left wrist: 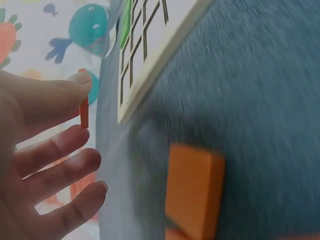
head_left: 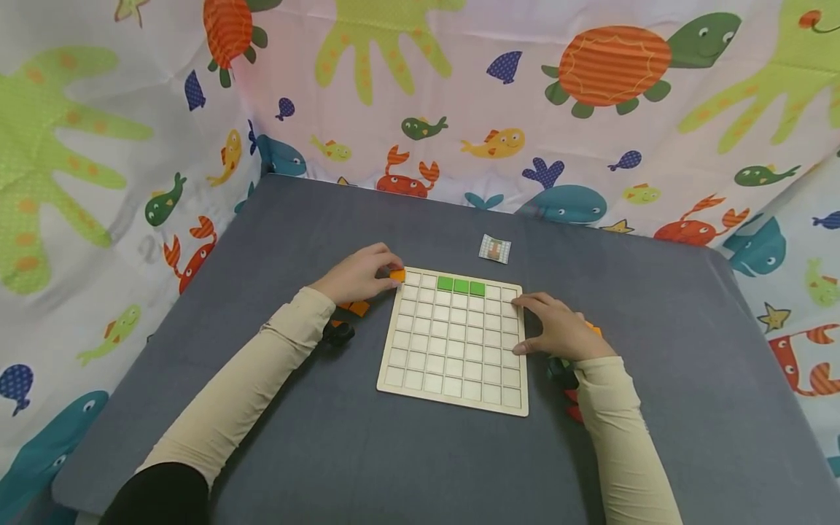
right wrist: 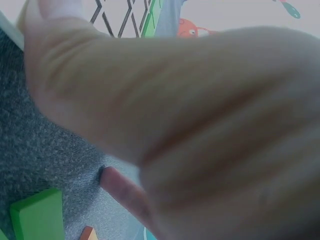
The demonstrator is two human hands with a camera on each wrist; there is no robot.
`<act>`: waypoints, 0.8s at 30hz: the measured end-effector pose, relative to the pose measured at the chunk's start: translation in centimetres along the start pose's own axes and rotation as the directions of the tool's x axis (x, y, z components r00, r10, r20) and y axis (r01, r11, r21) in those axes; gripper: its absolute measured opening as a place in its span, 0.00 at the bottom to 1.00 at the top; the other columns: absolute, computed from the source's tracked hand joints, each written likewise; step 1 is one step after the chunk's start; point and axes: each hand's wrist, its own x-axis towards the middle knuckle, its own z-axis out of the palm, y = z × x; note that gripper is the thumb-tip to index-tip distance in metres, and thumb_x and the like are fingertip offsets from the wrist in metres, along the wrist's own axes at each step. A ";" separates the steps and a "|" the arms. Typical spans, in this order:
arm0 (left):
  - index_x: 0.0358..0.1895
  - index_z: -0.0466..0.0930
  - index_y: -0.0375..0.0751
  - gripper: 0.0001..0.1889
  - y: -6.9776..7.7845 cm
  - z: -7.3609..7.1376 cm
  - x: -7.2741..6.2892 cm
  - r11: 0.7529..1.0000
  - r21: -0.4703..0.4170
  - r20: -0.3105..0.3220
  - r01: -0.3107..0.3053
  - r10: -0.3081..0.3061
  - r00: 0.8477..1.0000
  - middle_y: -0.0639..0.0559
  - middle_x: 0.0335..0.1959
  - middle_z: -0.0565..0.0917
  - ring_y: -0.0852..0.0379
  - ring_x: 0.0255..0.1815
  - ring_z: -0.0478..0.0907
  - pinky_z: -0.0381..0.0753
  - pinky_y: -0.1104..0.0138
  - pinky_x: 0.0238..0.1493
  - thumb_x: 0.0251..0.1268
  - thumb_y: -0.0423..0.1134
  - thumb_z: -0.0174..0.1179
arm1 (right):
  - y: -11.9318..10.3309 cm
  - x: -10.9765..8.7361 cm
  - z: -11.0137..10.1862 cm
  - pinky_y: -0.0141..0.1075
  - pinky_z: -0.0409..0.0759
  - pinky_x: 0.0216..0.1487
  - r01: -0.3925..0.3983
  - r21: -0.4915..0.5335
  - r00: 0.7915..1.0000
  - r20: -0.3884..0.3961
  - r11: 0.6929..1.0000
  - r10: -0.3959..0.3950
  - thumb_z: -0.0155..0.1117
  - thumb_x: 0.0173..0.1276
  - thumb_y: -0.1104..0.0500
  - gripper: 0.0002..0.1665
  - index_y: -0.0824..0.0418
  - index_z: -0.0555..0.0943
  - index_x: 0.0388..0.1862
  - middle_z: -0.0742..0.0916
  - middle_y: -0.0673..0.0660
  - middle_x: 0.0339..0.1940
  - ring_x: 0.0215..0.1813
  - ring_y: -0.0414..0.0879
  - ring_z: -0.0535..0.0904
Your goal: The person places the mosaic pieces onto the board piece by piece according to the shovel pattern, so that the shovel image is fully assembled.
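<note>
A pale wooden grid board lies on the table, with three green square tiles in its far row. At its far left corner my left hand pinches a small orange tile between thumb and finger. The left wrist view shows this tile edge-on, the other fingers spread apart. My right hand rests at the board's right edge, its thumb and fingertips on the rim and holding no tile. In the right wrist view the thumb hides much of the board.
More orange tiles lie left of the board beneath the left wrist. Beside the right wrist are green, orange and red pieces, partly hidden. A small patterned card lies beyond the board. A printed cloth hangs behind the table.
</note>
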 end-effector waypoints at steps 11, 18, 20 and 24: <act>0.58 0.77 0.44 0.19 2.5 2.2 3.0 0.999 -0.022 0.061 -0.023 0.024 0.998 0.51 0.45 0.76 0.56 0.41 0.74 0.76 0.64 0.43 0.65 0.44 0.62 | 0.1 0.3 0.0 0.68 0.59 0.54 -0.008 0.000 1.000 0.009 1.000 0.008 0.80 0.42 0.41 0.57 0.54 0.66 0.71 0.68 0.62 0.70 0.70 0.63 0.61; 0.46 0.78 0.45 0.12 3.8 3.3 4.3 0.996 -0.001 0.077 -0.084 0.084 0.993 0.53 0.43 0.75 0.58 0.40 0.73 0.75 0.65 0.42 0.64 0.45 0.64 | 0.1 0.4 -0.1 0.69 0.60 0.54 -0.013 -0.002 1.000 0.006 1.000 0.013 0.80 0.42 0.42 0.56 0.54 0.67 0.71 0.69 0.62 0.69 0.69 0.63 0.62; 0.42 0.76 0.46 0.10 4.1 3.7 4.6 0.995 -0.003 0.086 -0.104 0.104 0.991 0.53 0.42 0.75 0.58 0.39 0.72 0.74 0.65 0.41 0.64 0.46 0.63 | 0.1 0.4 -0.1 0.70 0.59 0.53 -0.013 0.000 1.000 0.006 1.000 0.013 0.80 0.42 0.42 0.56 0.55 0.67 0.70 0.69 0.63 0.69 0.69 0.64 0.62; 0.37 0.76 0.49 0.07 4.6 4.6 5.0 0.989 0.026 0.106 -0.148 0.145 0.984 0.55 0.39 0.74 0.58 0.37 0.70 0.71 0.66 0.39 0.66 0.47 0.62 | 0.1 0.3 -0.2 0.69 0.60 0.53 -0.013 -0.001 1.000 0.011 1.000 0.013 0.80 0.43 0.41 0.56 0.55 0.67 0.71 0.69 0.63 0.69 0.69 0.64 0.62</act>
